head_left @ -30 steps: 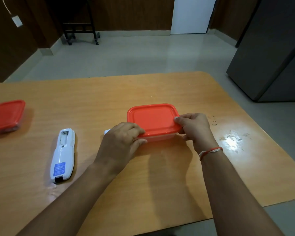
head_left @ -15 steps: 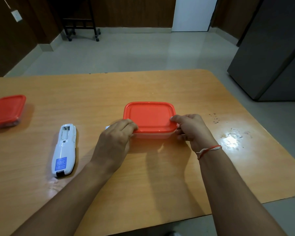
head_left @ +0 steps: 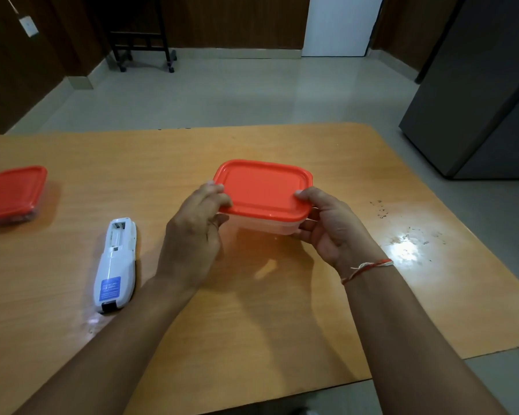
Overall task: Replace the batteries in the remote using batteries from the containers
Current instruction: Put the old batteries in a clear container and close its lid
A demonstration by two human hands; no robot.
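Observation:
A clear container with an orange lid (head_left: 262, 190) is held a little above the wooden table (head_left: 282, 310), tilted slightly. My left hand (head_left: 194, 235) grips its left edge and my right hand (head_left: 330, 229) grips its right side, fingers under the base. The lid is on. A white remote (head_left: 116, 263) lies face down to the left, its battery compartment open and uncovered, with a blue label near its near end. A second orange-lidded container (head_left: 12, 191) stands at the far left with its lid on. What is inside either container cannot be made out.
Dark specks and a glare patch (head_left: 402, 238) mark the table's right part. Beyond the table lie a grey floor, a dark cabinet (head_left: 477, 94) at the right and a wheeled black stand (head_left: 141, 40) at the back.
Both hands have lifted the orange-lidded container off the table and shifted their grip lower on its sides. The remote and the left container have not moved.

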